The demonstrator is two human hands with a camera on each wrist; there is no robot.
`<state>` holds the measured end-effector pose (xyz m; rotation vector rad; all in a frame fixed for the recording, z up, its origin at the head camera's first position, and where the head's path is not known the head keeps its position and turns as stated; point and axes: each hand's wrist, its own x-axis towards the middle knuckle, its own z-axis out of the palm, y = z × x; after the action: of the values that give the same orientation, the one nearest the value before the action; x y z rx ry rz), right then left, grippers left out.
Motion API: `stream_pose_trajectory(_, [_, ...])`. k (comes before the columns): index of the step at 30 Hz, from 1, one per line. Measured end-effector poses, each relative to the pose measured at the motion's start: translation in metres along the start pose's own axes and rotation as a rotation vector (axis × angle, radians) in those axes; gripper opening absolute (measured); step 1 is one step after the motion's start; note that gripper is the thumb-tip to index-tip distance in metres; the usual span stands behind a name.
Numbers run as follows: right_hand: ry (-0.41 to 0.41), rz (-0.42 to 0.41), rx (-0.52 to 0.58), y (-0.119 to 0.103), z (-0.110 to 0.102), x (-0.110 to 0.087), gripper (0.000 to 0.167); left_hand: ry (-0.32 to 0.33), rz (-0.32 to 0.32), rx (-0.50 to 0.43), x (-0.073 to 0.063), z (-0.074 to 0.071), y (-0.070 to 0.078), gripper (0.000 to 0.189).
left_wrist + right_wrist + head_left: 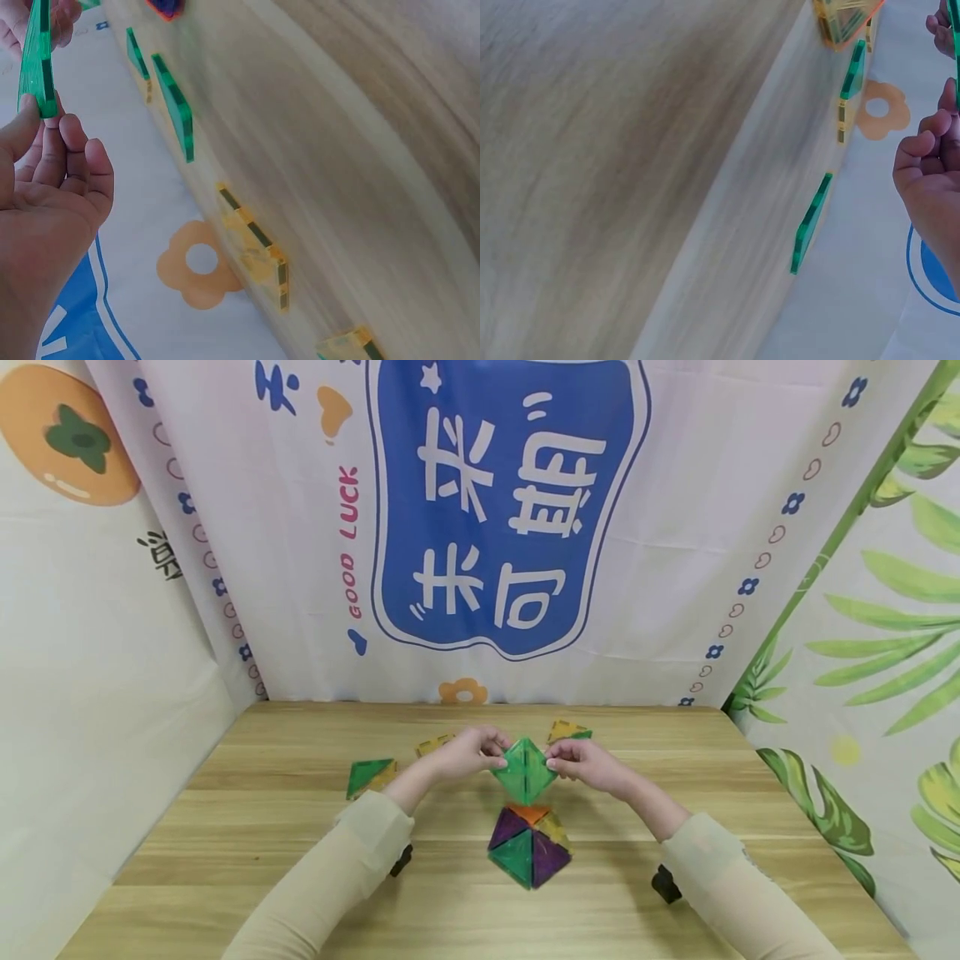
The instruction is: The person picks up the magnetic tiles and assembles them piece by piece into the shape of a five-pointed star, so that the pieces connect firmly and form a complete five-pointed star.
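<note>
Two green triangular magnetic tiles stand joined edge to edge as a diamond, raised above the table. My left hand pinches the diamond's left corner between thumb and fingers. At the opposite corner, my right hand pinches it the same way. The left wrist view shows the tiles nearly edge-on, with the left thumb against one face. Just below the diamond in the head view, a build of purple, orange, yellow and green triangular tiles sits on the table.
A green-and-yellow tile pair lies to the left on the wooden table. Farther back are a yellow tile and a yellow-and-green group, partly behind the hands. A printed cloth hangs behind the table.
</note>
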<state>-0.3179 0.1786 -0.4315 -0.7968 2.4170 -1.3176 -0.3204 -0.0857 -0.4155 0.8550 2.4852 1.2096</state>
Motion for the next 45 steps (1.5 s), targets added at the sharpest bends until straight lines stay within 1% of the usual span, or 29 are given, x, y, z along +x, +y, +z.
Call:
stream_pose_trajectory(3, [-0.026,0.007,0.026,0.005,0.001,0.001,0.022,0.006,-0.003,-0.008,0.002,0.005,-0.002,0.022])
stream_pose_trajectory(10, [-0.069,0.072,0.062,0.014,0.004,-0.001,0.022,-0.014,-0.023,0.037,0.007,0.018,-0.010,0.026])
stream_pose_trajectory(13, [-0.088,0.078,0.081,0.018,0.005,-0.001,0.023,-0.017,-0.026,0.045,0.008,0.023,-0.014,0.027])
stream_pose_trajectory(17, [-0.108,0.086,0.090,0.024,0.009,0.000,0.023,-0.021,-0.049,0.048,0.008,0.029,-0.018,0.027])
stream_pose_trajectory(19, [-0.112,0.093,0.080,0.026,0.011,0.000,0.023,-0.022,-0.069,0.045,0.008,0.031,-0.018,0.028])
stream_pose_trajectory(29, [-0.145,0.100,0.024,0.033,0.016,0.001,0.020,-0.041,-0.113,0.028,0.007,0.041,-0.024,0.028])
stream_pose_trajectory(34, [-0.150,0.106,-0.024,0.035,0.019,0.004,0.018,-0.047,-0.109,0.038,0.008,0.041,-0.025,0.029])
stream_pose_trajectory(40, [-0.140,0.088,-0.091,0.032,0.024,0.007,0.015,-0.071,-0.102,0.057,0.008,0.044,-0.029,0.030])
stream_pose_trajectory(45, [-0.120,0.103,-0.086,0.031,0.024,0.005,0.018,-0.074,-0.106,0.073,0.006,0.045,-0.028,0.032])
